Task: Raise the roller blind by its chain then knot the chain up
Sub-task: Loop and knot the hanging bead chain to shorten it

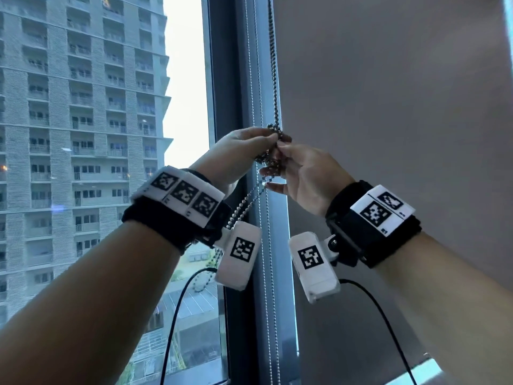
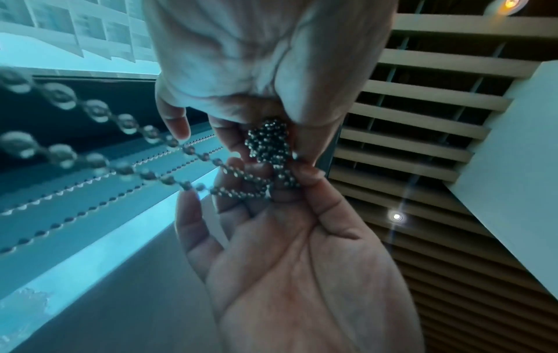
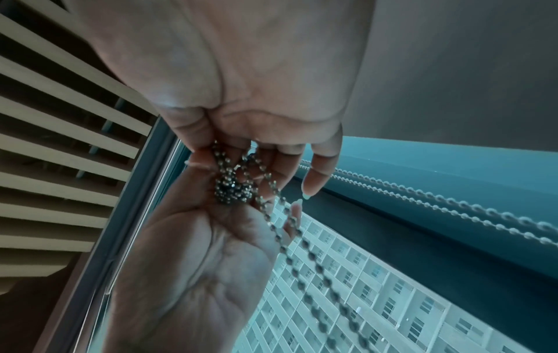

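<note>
Left hand point(image 1: 244, 151) and right hand point(image 1: 302, 173) both pinch the bead chain point(image 1: 273, 79) knot point(image 1: 273, 151) between them, chain running vertically above, loop hanging below.

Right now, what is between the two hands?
Head view: a bunched knot of bead chain, pinched between left hand and right hand.

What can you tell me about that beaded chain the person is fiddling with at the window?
The bead chain is a string of small, shiny, metal-looking balls. It hangs down beside the window frame, then bunches into a tight clump between both hands. The left hand and the right hand pinch that clump with their fingertips. Below them a loose loop droops past the left wrist.
</note>
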The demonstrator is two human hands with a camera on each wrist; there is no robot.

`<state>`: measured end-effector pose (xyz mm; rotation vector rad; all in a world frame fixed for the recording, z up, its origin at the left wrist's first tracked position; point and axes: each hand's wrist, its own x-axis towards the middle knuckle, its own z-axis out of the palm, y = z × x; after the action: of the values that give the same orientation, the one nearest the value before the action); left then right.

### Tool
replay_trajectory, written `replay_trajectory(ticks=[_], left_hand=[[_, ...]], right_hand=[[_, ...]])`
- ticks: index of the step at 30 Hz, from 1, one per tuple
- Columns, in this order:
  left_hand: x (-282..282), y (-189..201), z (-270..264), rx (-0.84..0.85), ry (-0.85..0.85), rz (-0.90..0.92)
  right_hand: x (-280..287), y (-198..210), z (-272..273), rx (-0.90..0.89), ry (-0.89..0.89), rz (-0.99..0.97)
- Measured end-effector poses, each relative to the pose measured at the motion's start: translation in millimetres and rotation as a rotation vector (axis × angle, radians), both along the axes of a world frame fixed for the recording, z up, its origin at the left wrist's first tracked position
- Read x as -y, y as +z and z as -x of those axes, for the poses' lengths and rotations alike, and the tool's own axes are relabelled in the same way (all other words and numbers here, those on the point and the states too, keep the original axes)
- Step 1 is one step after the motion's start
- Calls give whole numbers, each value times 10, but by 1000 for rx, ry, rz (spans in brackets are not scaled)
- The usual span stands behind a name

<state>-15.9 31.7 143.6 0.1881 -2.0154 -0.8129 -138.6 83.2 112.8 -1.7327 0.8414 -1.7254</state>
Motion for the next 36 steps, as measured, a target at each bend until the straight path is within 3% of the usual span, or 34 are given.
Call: replay_trajectory(ticks=[5, 11, 15, 20, 23, 25, 28, 32, 36], left_hand=[[-6, -9, 10, -20, -16, 39], [82, 2, 61, -110, 113, 274], [123, -16, 102, -169, 385, 461], [82, -50, 62, -75, 731, 634], [75, -26, 0, 15, 808, 663], [101, -16, -57, 59, 686, 553], [49, -105, -109, 30, 307, 244], [-24, -198, -111, -216, 49, 106], [-107, -235, -121, -243, -148, 37]], right_hand=[[-53, -12, 49, -50, 25, 6], [-28, -17, 108, -89, -23, 21], [-6, -36, 132, -129, -87, 35], [3, 2, 117, -207, -221, 138], [-16, 43, 126, -293, -326, 207], [-22, 41, 187, -340, -475, 244], [-31, 5, 227, -365, -562, 245], [-69, 18, 122, -329, -463, 251], [-78, -5, 146, -300, -396, 221]])
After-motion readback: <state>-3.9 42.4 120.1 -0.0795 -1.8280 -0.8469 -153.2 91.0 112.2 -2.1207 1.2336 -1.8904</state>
